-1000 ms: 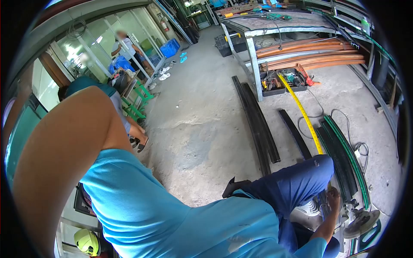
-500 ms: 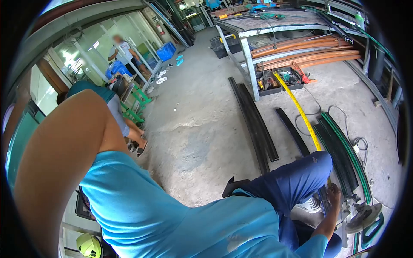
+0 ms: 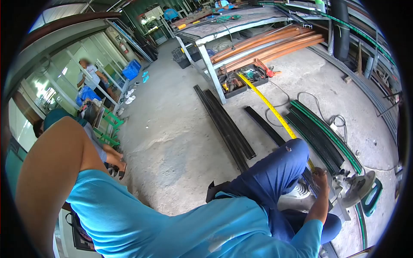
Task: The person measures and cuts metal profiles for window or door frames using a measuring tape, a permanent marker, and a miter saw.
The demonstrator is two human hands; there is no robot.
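My right hand (image 3: pixel 322 177) pins the yellow steel tape measure (image 3: pixel 270 106) on the long dark metal bar (image 3: pixel 316 191); grip closure unclear. Left hand unseen. Keep tape taut toward 11 o'clock, clear of the grey angle grinder (image 3: pixel 355 189) at 3.

Concrete floor (image 3: pixel 180 142), metal workbench (image 3: pixel 241 21), glass wall (image 3: pixel 64 64), daylight

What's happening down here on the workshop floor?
A person in a blue shirt and blue trousers crouches on the concrete floor. One hand rests at the near end of a yellow tape measure stretched along the floor beside dark metal strips, next to a cutting saw. Which hand it is cannot be told; the other is out of view. More black bars lie nearby.
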